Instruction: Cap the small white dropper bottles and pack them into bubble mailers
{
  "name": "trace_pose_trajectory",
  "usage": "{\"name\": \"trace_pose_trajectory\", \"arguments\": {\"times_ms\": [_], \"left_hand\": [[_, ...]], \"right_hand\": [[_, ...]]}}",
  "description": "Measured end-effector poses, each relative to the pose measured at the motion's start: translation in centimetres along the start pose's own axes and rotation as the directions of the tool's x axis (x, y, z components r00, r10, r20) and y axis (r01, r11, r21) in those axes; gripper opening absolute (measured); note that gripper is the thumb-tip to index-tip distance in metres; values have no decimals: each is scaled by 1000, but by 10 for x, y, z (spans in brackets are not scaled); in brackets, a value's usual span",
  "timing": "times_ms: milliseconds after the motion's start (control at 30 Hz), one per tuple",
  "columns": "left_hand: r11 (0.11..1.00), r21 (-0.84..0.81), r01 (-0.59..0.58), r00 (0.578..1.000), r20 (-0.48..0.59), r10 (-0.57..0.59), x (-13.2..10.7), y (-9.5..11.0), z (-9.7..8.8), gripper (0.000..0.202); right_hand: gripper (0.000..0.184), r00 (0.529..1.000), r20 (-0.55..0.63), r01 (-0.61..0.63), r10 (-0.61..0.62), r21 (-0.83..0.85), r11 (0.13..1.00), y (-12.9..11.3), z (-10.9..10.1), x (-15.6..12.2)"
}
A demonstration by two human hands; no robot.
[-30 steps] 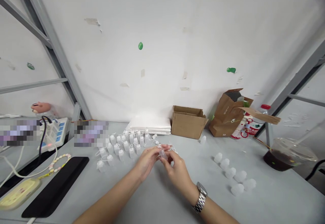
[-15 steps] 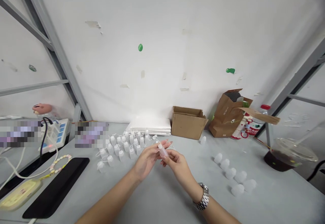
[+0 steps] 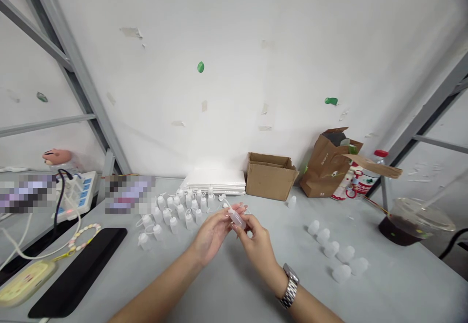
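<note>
A small translucent squeeze bottle [image 3: 238, 219] is held tilted over the middle of the desk, its thin tip and strap pointing up and left. Round its body, the fingers and thumb of my right hand [image 3: 260, 247] are closed. My left hand [image 3: 211, 237] has its fingers curled about the neck and top end; part of that grip is hidden. Just left and behind stand several similar white bottles [image 3: 173, 224] with looped straps, upright in loose rows. To the right lie several frosted caps or small bottles [image 3: 331, 249], whose exact kind I cannot make out.
A cardboard box [image 3: 270, 179] stands against the wall beside a stack of white sheets [image 3: 215, 182]. Further right are a paper bag [image 3: 325, 167] and a plastic cup of dark drink [image 3: 409, 225]. A black pad [image 3: 78, 274], a yellow case [image 3: 27, 284] and a power strip [image 3: 78, 193] occupy the left.
The bottle has turned in my hands and tilts more toward the lower right. My right wrist has rolled, bringing the watch face into sight. The view has shifted slightly.
</note>
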State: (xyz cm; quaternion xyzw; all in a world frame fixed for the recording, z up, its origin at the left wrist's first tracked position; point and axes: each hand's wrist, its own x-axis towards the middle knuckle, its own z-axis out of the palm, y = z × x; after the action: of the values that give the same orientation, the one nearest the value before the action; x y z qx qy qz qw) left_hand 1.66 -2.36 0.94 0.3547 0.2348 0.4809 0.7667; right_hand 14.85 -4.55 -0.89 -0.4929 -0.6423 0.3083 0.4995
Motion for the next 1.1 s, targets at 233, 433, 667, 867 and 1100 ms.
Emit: {"name": "trace_pose_trajectory", "arguments": {"times_ms": [233, 433, 667, 867, 1100], "left_hand": [[1000, 12, 1, 999, -41, -1, 0, -5, 1, 28], [999, 28, -44, 998, -43, 46, -1, -6, 5, 29], [993, 95, -69, 991, -105, 79, 1, -2, 0, 30], [981, 194, -25, 994, -104, 46, 3, -1, -1, 32], [997, 79, 4, 999, -52, 1, 1, -7, 0, 34]], "right_hand": [[10, 980, -61, 175, -190, -197, 965, 8, 5, -5], [14, 960, -72, 236, -269, -301, 924, 10, 6, -4], [25, 965, -34, 243, -260, -252, 937, 10, 10, -6], [20, 994, 111, -10, 16, -56, 998, -7, 3, -2], [16, 997, 72, 41, -26, -219, 975, 0, 3, -5]]}}
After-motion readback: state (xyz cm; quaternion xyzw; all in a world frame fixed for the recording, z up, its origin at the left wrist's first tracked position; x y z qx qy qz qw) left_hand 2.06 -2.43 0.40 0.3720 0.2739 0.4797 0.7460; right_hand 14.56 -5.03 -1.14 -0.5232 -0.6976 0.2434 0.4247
